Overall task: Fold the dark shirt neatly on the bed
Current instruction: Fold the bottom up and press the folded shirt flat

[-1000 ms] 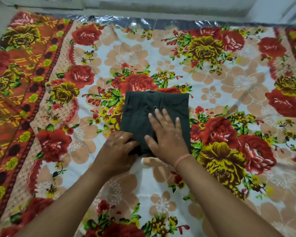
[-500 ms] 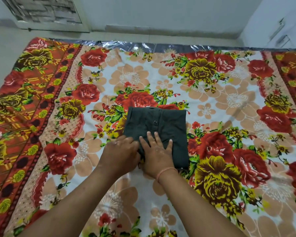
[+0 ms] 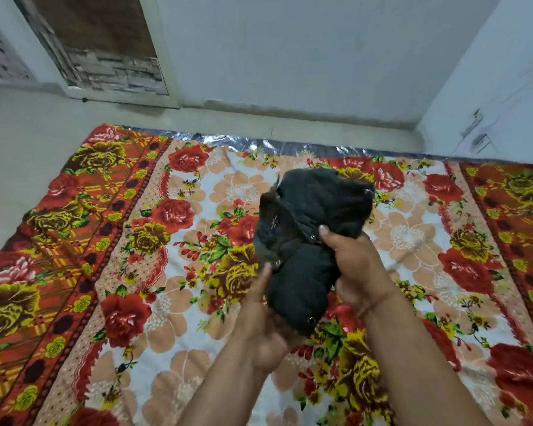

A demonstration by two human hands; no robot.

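Left hand (image 3: 260, 321) cups the dark shirt (image 3: 305, 241) from below, right hand (image 3: 356, 265) pinches its top with the thumb; the folded bundle is lifted clear above the bed (image 3: 136, 272). Best keep both palms flat against the layers, because this soft, button-studded cloth bulges and slumps. Beyond lies the glossy floral bedsheet (image 3: 413, 235).

Both your forearms reach in from the near edge and angle toward the middle of the scene. Your left hand (image 3: 260, 315) is palm up, its fingers (image 3: 265, 272) pointing to the far side, cupped under the dark shirt (image 3: 308, 241). Your right hand (image 3: 356, 265) grips the shirt's right side, thumb pressed on top. A thin thread band circles your right wrist.
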